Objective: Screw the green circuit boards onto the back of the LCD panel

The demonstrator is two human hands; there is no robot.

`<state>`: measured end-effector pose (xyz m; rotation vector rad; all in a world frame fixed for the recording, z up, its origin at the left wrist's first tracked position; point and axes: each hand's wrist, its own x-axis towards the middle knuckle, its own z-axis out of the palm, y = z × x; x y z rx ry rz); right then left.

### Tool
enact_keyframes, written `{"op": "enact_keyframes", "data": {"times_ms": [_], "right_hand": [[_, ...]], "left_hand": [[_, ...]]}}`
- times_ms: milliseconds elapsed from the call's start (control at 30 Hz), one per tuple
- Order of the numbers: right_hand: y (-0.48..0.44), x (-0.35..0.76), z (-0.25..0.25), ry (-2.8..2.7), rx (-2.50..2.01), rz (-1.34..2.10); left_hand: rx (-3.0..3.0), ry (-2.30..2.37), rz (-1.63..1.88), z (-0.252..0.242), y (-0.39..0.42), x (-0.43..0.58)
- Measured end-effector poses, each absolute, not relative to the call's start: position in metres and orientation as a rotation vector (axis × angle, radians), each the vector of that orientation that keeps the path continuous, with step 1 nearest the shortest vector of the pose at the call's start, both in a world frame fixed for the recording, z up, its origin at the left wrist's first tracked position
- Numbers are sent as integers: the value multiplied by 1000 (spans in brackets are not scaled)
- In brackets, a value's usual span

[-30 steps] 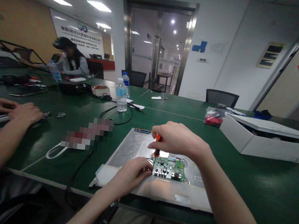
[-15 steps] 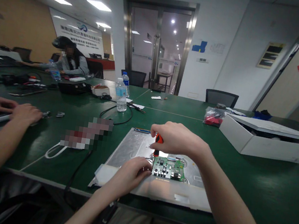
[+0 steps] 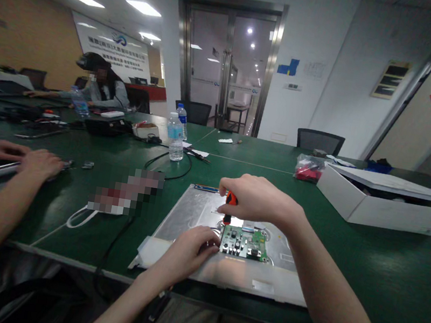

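A silver metal panel lies flat on the green table in front of me, with a small green circuit board on it. My right hand is closed round an orange-handled screwdriver held upright, tip down at the board's far left corner. My left hand rests on the panel with its fingers curled and pinched against the board's left edge; whether they hold anything is hidden.
A white open box stands at the right with a red-filled bag beside it. Water bottles and black cables lie beyond the panel. Another person's arms rest on the table at left; a seated person is far left.
Almost nothing has moved. My right hand with the screwdriver has shifted very slightly over the board's corner; my left hand stays at the board's edge.
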<state>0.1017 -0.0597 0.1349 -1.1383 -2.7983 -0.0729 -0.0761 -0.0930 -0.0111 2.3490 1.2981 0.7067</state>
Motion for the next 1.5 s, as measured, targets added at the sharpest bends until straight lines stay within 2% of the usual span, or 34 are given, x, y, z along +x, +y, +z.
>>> {"op": "enact_keyframes", "data": {"times_ms": [1033, 1167, 1300, 1500], "right_hand": [[-55, 117, 141, -2689, -1186, -28], [-41, 144, 137, -2566, -1122, 175], [-23, 186, 108, -2353, -1105, 501], [-8, 231, 38, -1519, -1295, 996]], "left_hand": [[2224, 1335, 750, -11, -96, -77], [2143, 1322, 789, -7, -95, -79], [2128, 1332, 808, -2, -93, -81], [2294, 1398, 734, 17, -75, -78]]}}
